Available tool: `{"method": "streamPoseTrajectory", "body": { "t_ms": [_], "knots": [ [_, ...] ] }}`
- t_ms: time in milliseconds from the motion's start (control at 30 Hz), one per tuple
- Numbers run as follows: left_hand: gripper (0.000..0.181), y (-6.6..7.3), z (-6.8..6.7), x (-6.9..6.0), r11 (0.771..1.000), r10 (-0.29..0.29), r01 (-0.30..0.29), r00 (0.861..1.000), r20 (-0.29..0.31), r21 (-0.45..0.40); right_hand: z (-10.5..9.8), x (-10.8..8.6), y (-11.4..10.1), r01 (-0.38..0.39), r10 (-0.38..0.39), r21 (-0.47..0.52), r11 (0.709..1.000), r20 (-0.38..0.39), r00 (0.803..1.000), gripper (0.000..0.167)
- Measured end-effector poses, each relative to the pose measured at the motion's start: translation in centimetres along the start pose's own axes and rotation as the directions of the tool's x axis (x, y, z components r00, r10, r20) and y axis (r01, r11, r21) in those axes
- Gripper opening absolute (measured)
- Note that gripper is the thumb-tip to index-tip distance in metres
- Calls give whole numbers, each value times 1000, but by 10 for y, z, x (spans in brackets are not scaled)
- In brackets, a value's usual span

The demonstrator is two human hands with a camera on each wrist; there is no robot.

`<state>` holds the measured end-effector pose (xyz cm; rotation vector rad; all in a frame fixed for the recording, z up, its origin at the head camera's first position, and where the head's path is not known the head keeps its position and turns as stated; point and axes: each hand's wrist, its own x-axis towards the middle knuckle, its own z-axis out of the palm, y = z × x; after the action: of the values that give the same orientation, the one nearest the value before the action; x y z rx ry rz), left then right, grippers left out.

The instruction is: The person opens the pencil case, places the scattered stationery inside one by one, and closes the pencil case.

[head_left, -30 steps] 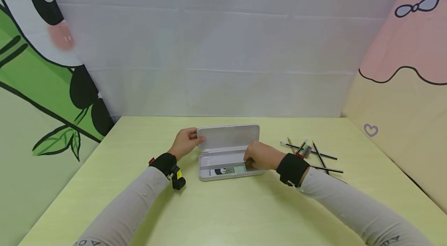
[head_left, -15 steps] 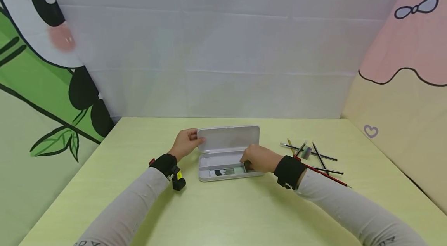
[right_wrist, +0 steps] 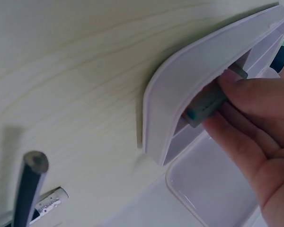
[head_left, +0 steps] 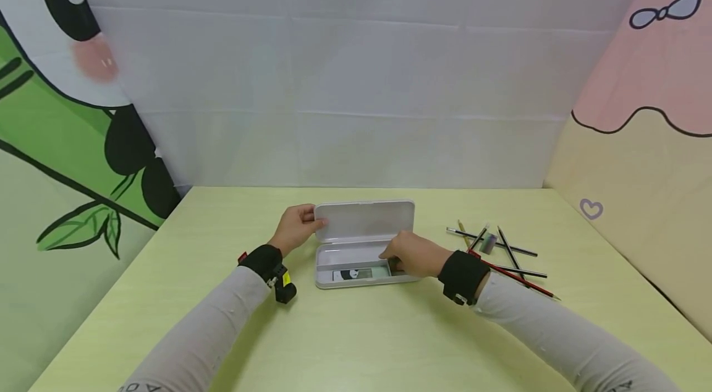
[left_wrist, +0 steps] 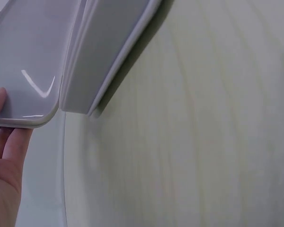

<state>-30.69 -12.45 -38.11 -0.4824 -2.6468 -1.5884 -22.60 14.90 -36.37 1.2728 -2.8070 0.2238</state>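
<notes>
A white pencil case (head_left: pixel 356 251) lies on the table with its lid (head_left: pixel 364 222) raised. My left hand (head_left: pixel 293 230) holds the lid's left edge; in the left wrist view, the thumb lies on the lid's inner face and the fingers are behind it. Over the case's right end, my right hand (head_left: pixel 417 254) pinches a small grey-green eraser (right_wrist: pixel 206 106) between thumb and fingers, within the narrow front compartment. A panda-printed piece (head_left: pixel 350 274) lies left of it in that compartment. The head view hides the eraser behind the right hand.
Several dark pencils (head_left: pixel 517 250) lie crossed to the right, with a red pencil (head_left: pixel 528 284) by the right wrist. A small greenish-purple block (head_left: pixel 487 243) sits among them. A white backdrop (head_left: pixel 367 83) stands behind the table.
My right hand has shifted slightly left along the front compartment, and the red pencil beside the wrist shows more fully. The left hand and lid have hardly moved.
</notes>
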Motion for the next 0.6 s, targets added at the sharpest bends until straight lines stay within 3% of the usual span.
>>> {"method": "streamPoseTrajectory", "body": {
  "t_ms": [433, 600],
  "knots": [
    [32, -2, -2, 5, 1000, 7, -7, 1000, 5, -6, 3, -1, 5, 7, -4, 51, 999, -54, 999, 25],
    [33, 1, -2, 3, 1000, -31, 31, 999, 10, 2, 2, -3, 7, 12, -7, 97, 995, -53, 999, 25]
  ]
}}
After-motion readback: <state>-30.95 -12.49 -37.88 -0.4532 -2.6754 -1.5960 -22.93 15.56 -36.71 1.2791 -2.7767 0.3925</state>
